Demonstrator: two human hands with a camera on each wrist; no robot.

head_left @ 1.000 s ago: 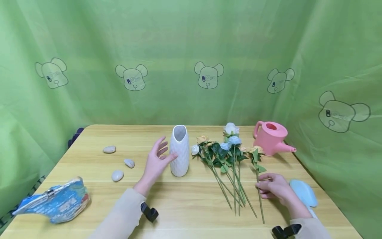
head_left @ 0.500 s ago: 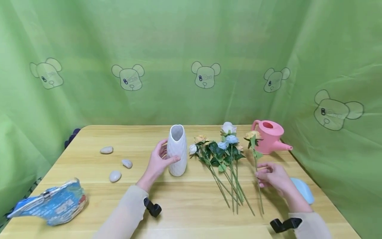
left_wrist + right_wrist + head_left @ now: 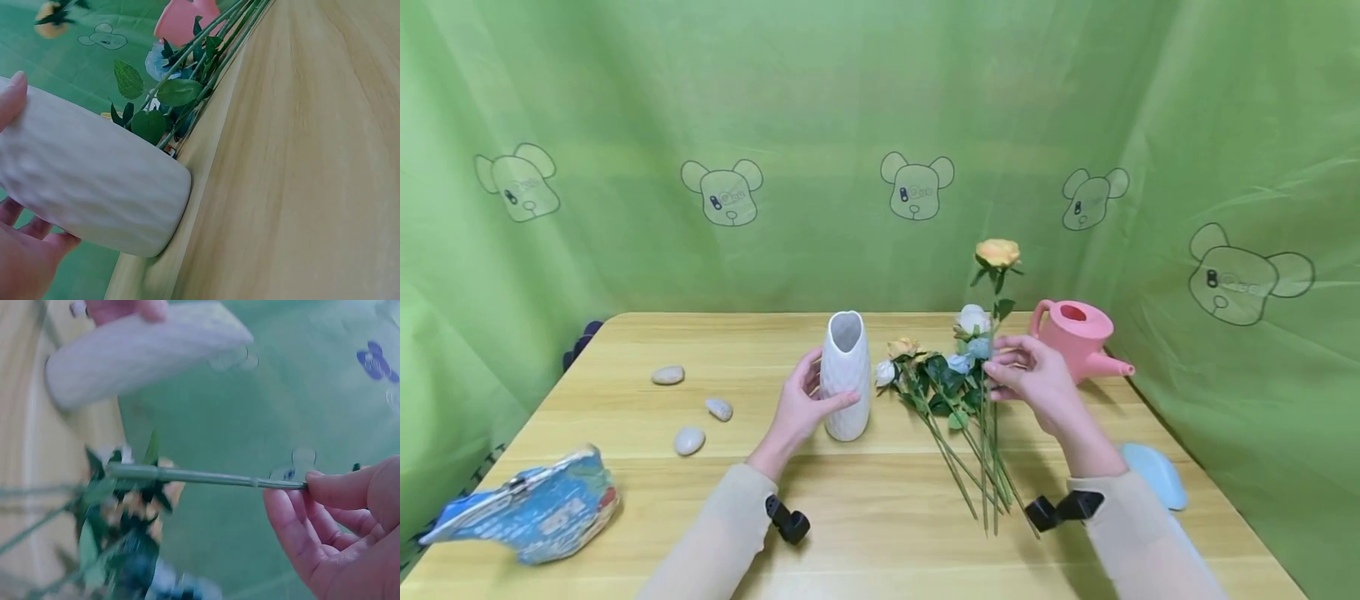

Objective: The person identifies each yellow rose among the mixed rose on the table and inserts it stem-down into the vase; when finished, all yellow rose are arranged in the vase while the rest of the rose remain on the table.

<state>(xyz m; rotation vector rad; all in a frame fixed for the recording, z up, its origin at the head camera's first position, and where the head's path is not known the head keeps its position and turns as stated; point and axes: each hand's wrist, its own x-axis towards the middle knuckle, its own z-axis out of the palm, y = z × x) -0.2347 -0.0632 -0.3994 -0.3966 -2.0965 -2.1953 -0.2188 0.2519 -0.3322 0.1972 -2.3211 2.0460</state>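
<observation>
A white textured vase (image 3: 847, 387) stands upright near the table's middle. My left hand (image 3: 797, 408) grips its left side, thumb across the front and fingers behind; the left wrist view shows the vase (image 3: 94, 169) between thumb and fingers. My right hand (image 3: 1037, 383) holds a yellow-orange rose (image 3: 997, 252) upright, bloom on top. In the right wrist view, thumb and fingertips pinch its green stem (image 3: 206, 478), whose lower end points toward the vase's side of the view. Behind and below this stem lie several artificial roses, among them a white rose (image 3: 973, 319) and a blue rose (image 3: 959, 364).
A pink watering can (image 3: 1078, 337) stands at the back right. A light-blue scoop-like thing (image 3: 1153, 477) lies partly hidden by the right sleeve. Three pebbles (image 3: 689, 440) lie left of the vase. A crumpled blue bag (image 3: 550, 512) sits at the front left.
My right hand has lifted the yellow-orange rose off the table and carried it left, now upright above the other roses. My left hand has closed in on the vase and taken hold.
</observation>
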